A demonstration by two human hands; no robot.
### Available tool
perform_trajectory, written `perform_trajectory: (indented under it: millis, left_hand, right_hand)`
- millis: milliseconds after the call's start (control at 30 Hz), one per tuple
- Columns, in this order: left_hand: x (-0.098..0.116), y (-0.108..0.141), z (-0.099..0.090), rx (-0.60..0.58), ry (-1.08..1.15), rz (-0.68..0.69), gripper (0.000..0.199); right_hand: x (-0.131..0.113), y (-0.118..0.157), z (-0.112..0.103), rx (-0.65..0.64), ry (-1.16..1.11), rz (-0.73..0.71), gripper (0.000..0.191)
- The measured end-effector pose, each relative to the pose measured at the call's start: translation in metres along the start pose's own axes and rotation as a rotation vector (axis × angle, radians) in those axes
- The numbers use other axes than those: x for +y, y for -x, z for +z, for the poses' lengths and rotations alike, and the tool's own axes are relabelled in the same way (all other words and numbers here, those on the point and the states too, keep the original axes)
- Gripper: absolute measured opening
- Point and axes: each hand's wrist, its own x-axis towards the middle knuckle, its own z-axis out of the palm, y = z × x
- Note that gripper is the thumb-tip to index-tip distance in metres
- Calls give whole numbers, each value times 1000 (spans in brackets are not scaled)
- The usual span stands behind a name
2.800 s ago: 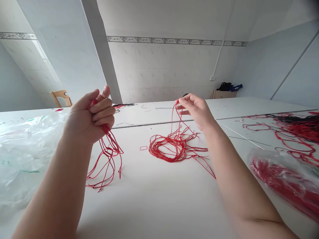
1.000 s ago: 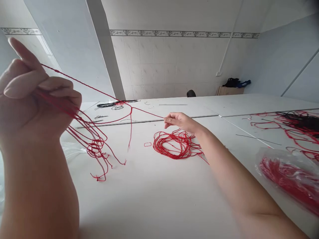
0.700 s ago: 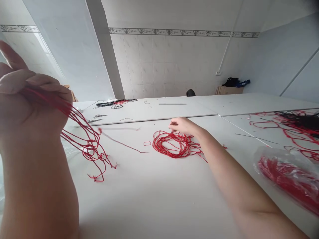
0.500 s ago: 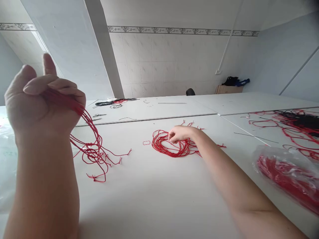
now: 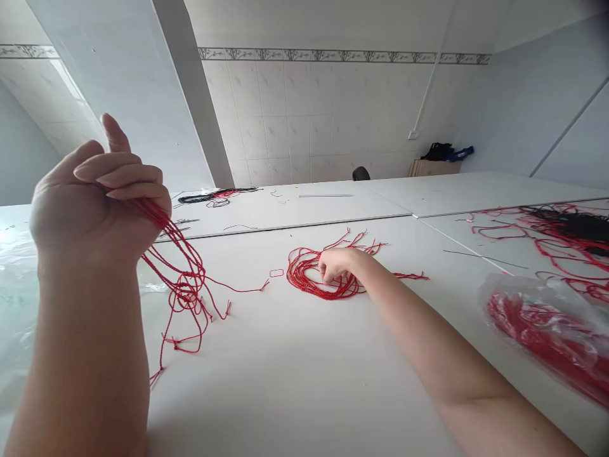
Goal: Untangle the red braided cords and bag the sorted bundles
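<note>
Raised at the left, my left hand is closed around a bundle of red braided cords, with its index finger pointing up. Their knotted ends hang down and spread over the white table. Farther out in the middle lies a loose coil of red cords, with several knotted ends fanned toward the back and right. Over this coil my right hand is bent downward, fingers curled together at the cords. What those fingers pinch, if anything, is hidden.
A clear plastic bag of red cords lies at the right, below a tangle of black and red cords. More black cord lies at the back left. Clear plastic is at the left edge. A small red loop lies beside the coil.
My left hand has shifted slightly right and down with its bundle, and the hanging ends have swung. My right hand has dipped a little lower into the coil.
</note>
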Motion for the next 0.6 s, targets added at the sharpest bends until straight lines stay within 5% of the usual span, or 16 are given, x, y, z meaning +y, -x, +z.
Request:
perform_trajectory:
  millis: [600]
  left_hand:
    - [-4, 4, 4, -13, 7, -48, 30]
  right_hand:
    - [-13, 16, 1, 53, 84, 49, 16]
